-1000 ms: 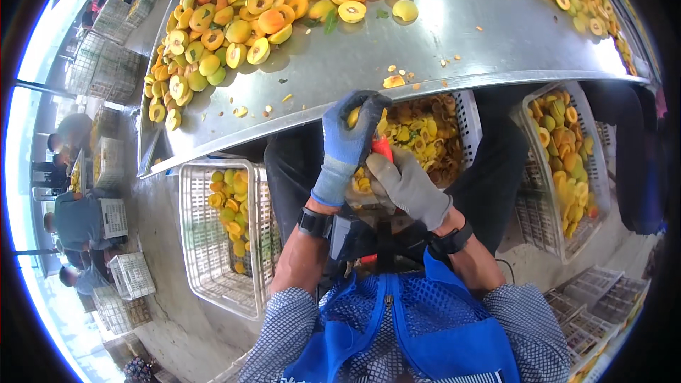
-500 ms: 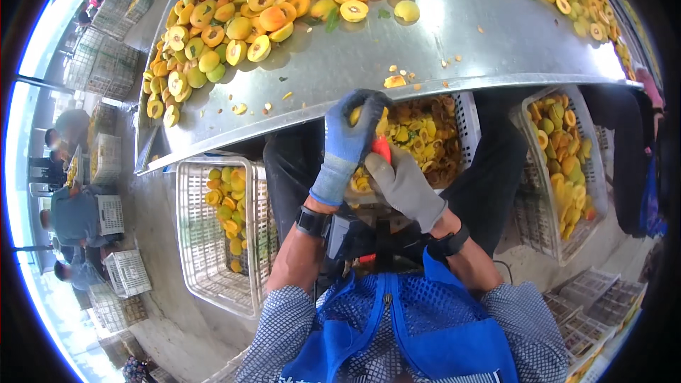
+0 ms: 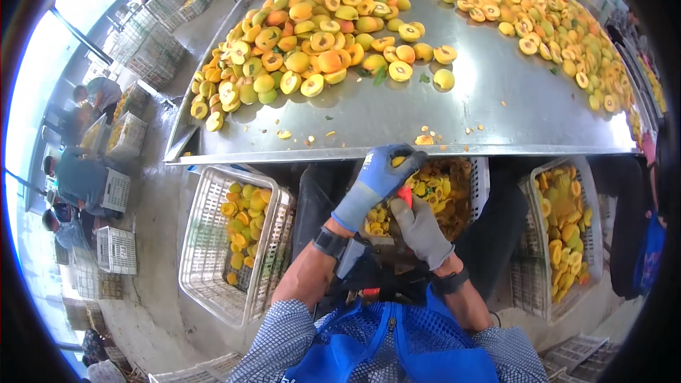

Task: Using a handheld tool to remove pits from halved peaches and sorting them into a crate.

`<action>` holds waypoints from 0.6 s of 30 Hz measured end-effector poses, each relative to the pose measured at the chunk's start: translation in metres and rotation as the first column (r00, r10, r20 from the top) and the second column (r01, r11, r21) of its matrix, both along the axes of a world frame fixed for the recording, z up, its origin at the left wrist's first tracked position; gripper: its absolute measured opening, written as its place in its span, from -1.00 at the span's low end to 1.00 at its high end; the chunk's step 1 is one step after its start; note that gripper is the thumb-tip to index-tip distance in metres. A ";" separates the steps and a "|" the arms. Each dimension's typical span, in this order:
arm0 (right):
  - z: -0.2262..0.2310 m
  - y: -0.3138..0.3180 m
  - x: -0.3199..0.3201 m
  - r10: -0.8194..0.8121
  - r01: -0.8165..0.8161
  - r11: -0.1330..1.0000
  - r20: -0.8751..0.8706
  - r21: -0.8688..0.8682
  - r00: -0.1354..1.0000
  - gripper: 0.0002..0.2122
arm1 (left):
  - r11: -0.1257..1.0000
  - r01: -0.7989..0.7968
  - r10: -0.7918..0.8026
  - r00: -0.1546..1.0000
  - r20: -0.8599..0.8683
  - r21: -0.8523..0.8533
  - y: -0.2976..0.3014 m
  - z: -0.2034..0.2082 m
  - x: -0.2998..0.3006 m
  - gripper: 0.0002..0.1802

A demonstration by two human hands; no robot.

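My left hand (image 3: 383, 176), in a blue-grey glove, curls around a yellow peach half (image 3: 398, 162) just past the table's near edge. Close below it, my right hand (image 3: 421, 230) in a grey glove grips a red-handled tool (image 3: 405, 196); its working end is hidden by the left hand and fruit. Both hands hang over a crate (image 3: 480, 188) of yellow peach pieces and trimmings (image 3: 443, 195) between my knees. On the metal table (image 3: 340, 124) ahead, a large heap of halved peaches (image 3: 298, 46) lies to the left, several with the stone still in.
A white crate (image 3: 195, 259) part filled with peach halves stands at my left. Another crate (image 3: 526, 241) with peach pieces is at my right. A second peach heap (image 3: 553, 35) covers the table's far right. Workers (image 3: 85, 177) sit among stacked crates (image 3: 145, 50) at far left.
The view has tilted up and shifted, so the table and crates sit lower and more of the heaps shows. Both hands keep their hold over the middle crate.
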State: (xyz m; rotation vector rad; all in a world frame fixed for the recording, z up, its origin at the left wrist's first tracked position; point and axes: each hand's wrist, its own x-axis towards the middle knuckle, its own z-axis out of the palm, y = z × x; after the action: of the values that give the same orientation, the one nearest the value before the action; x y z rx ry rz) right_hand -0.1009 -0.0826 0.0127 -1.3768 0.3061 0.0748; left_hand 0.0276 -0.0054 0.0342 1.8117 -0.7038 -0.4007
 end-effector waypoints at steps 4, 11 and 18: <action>-0.001 0.000 -0.009 0.000 0.001 1.000 -0.038 0.019 0.999 -0.68 | 0.978 0.162 -0.155 0.986 -0.062 0.131 0.001 0.021 0.001 -0.59; 0.006 -0.008 -0.005 -0.059 0.071 0.970 -0.056 0.232 0.997 -0.71 | 0.996 -0.011 0.003 0.996 0.091 0.091 -0.021 0.007 -0.009 -0.68; -0.020 -0.029 -0.012 -0.110 0.103 0.989 0.062 0.105 0.992 -0.71 | 0.950 0.185 -0.179 0.983 -0.048 0.253 -0.044 0.007 0.002 -0.64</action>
State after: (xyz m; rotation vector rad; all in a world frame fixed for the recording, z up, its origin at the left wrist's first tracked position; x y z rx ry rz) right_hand -0.1132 -0.1118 -0.0076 -1.2572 0.3146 -0.0443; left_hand 0.0294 -0.0499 0.0411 1.9864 -0.8369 -0.6614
